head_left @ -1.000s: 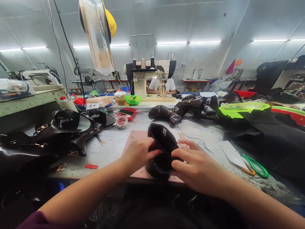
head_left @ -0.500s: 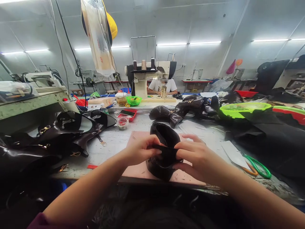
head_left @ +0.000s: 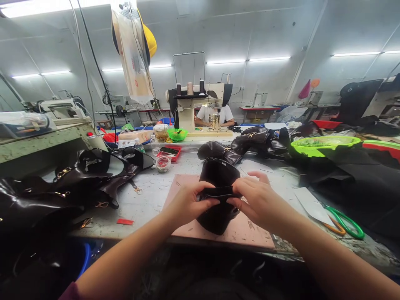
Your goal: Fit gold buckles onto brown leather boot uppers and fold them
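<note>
A dark boot upper (head_left: pixel 215 218) stands over a pinkish board (head_left: pixel 183 183) at the front of the worktable, its opening facing up. My left hand (head_left: pixel 190 202) pinches the near edge of that opening from the left, thumb in front and fingers behind. From the right, my right hand (head_left: pixel 251 196) grips the same edge between thumb and fingers, its outer finger raised. Between the two hands the edge runs nearly straight across, with layers of dark material showing. The inside of the upper is too dark to make out.
Dark leather uppers with gold buckles (head_left: pixel 103 175) lie left; more uppers (head_left: pixel 246 143) lie behind. Green-handled scissors (head_left: pixel 346 223) and a white card (head_left: pixel 312 206) are right. A red tray (head_left: pixel 171 152), clear tub (head_left: pixel 163 163) and green basket (head_left: pixel 325 143) stand farther back. A person sits behind a sewing machine (head_left: pixel 200 108).
Both hands have shifted on the near edge of the opening. My right thumb now presses the front, and the edge is pulled straighter, so the opening shows wider. The view has shifted slightly.
</note>
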`<state>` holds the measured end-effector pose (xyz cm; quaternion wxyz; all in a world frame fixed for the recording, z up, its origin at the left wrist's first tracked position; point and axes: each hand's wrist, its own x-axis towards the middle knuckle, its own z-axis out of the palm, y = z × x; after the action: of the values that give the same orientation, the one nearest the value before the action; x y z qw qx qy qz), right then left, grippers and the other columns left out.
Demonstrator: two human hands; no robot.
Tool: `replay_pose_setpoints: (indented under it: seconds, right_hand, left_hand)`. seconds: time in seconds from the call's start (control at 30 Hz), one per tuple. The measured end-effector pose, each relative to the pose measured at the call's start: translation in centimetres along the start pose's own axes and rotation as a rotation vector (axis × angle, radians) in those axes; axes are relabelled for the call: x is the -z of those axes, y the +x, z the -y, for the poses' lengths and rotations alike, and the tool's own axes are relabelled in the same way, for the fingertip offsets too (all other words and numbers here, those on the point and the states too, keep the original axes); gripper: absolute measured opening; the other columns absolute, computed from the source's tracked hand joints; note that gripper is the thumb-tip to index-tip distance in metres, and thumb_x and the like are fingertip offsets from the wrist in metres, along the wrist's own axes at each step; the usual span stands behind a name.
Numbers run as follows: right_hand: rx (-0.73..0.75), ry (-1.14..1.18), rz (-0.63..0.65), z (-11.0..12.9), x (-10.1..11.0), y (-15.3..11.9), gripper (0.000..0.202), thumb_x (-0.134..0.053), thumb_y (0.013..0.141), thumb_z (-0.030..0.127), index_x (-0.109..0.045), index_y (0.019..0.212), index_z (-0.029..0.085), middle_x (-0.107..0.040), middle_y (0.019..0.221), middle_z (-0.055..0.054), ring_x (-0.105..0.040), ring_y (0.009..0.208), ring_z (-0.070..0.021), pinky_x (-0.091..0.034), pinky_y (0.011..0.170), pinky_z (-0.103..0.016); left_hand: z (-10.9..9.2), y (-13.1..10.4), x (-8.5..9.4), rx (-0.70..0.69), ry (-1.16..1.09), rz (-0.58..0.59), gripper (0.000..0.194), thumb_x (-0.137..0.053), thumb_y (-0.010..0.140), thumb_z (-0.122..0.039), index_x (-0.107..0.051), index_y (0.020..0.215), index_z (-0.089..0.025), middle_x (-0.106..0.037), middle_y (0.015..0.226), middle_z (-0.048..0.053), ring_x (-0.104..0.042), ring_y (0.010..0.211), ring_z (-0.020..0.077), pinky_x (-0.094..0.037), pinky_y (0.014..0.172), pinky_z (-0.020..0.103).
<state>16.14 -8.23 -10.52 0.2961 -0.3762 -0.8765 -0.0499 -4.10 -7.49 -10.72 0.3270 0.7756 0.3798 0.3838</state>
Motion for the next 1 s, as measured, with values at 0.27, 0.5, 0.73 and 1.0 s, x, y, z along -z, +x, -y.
replay_pose_setpoints:
  seconds: [0.27,0.5,0.73,1.0]
  right_hand:
    - [-0.006,-0.066,-0.036,0.0,-0.6,0.0,0.02,-0.041,0.089,0.025,-0.041,0.07,0.019,-0.052,0.062,0.003,-0.048,0.055,-0.0128,-0.027,0.087,-0.043]
    - [-0.01,-0.053,-0.033,0.2,-0.7,-0.1,0.02,-0.04,0.089,0.026,-0.041,0.07,0.02,-0.052,0.062,0.003,-0.047,0.056,-0.0132,-0.027,0.086,-0.043]
    - [-0.006,0.076,-0.009,-0.3,-0.2,-0.4,0.015,-0.045,0.087,0.023,-0.043,0.072,0.02,-0.055,0.066,0.003,-0.049,0.059,-0.0127,-0.024,0.088,-0.042]
    - [0.104,0.049,-0.115,0.8,0.0,0.3,0.019,-0.048,0.083,0.02,-0.043,0.065,0.019,-0.051,0.059,0.004,-0.046,0.053,-0.0107,-0.026,0.088,-0.041]
  left_hand:
    - [-0.4,0.4,-0.4,0.109,-0.05,-0.076,0.01,-0.061,0.067,-0.019,-0.064,0.076,-0.014,-0.063,0.067,-0.001,-0.056,0.066,0.0135,-0.044,0.063,0.025]
    - [-0.2,0.3,-0.8,0.171,-0.134,-0.109,0.01,-0.063,0.065,-0.023,-0.059,0.065,-0.015,-0.055,0.057,-0.004,-0.05,0.056,0.0104,-0.039,0.053,0.022]
    - [0.4,-0.5,-0.8,0.219,-0.348,-0.091,0.019,-0.065,0.063,-0.03,-0.055,0.059,-0.015,-0.049,0.053,-0.005,-0.046,0.054,0.0088,-0.037,0.053,0.022]
    - [-2.9,0.0,3.6,-0.143,0.398,0.275,0.01,-0.061,0.073,-0.022,-0.066,0.08,-0.017,-0.059,0.098,0.008,-0.053,0.095,0.0199,-0.041,0.081,0.031]
